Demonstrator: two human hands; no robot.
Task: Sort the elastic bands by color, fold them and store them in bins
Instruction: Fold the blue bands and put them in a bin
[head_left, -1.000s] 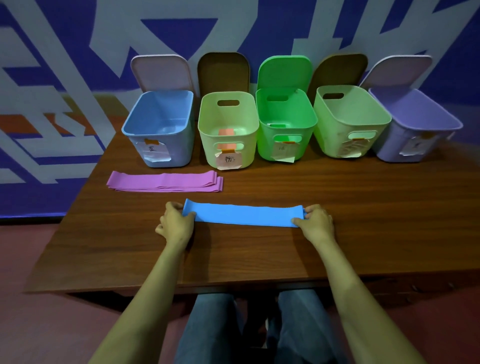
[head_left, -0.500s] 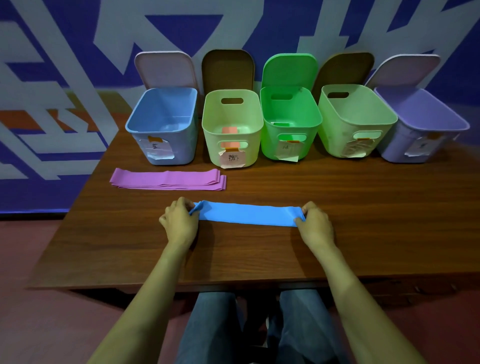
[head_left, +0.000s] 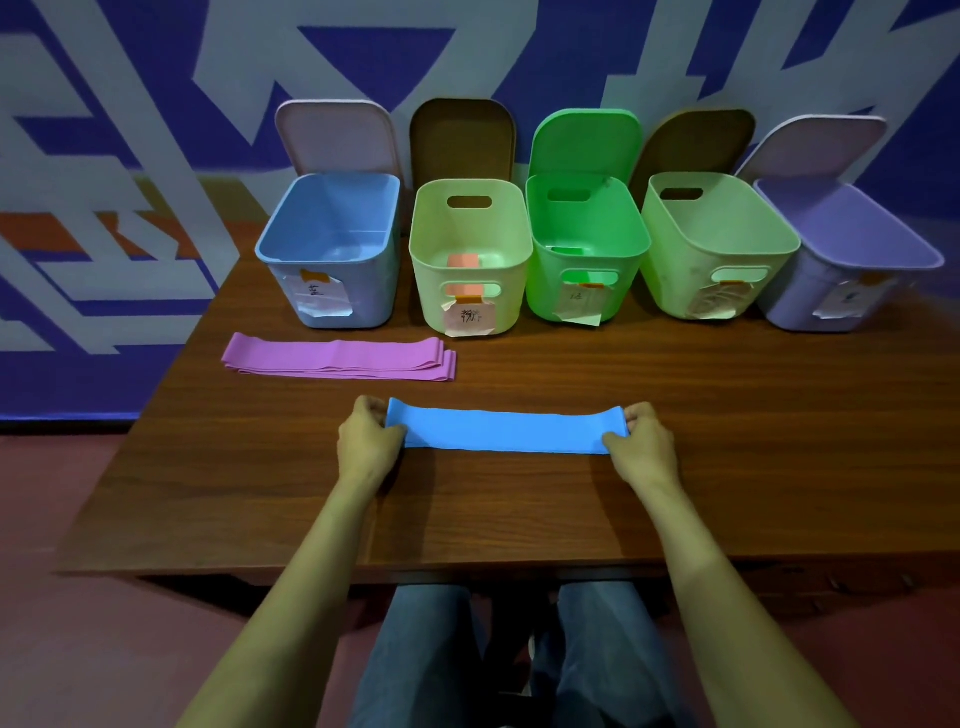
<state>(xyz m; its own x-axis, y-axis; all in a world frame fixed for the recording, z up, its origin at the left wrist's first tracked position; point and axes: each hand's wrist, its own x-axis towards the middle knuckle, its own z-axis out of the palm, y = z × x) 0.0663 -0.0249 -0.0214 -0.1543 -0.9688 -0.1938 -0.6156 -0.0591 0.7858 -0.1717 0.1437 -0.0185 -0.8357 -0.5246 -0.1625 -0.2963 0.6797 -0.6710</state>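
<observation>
Left of the blue band (head_left: 504, 431) and a little beyond it, a stack of folded purple bands (head_left: 337, 358) lies flat on the table (head_left: 727, 441). The left hand (head_left: 366, 447) pinches the blue band's left end, fingers and thumb curled round it. The blue band is stretched flat across the table, straight in front of the person. The right hand (head_left: 641, 447) pinches its right end the same way. Well beyond the blue band five open bins stand in a row, each with a paper label: a blue bin (head_left: 374, 296), a pale green bin (head_left: 431, 291) holding something pink, a green bin (head_left: 540, 296), another pale green bin (head_left: 670, 280) and a lilac bin (head_left: 789, 306).
</observation>
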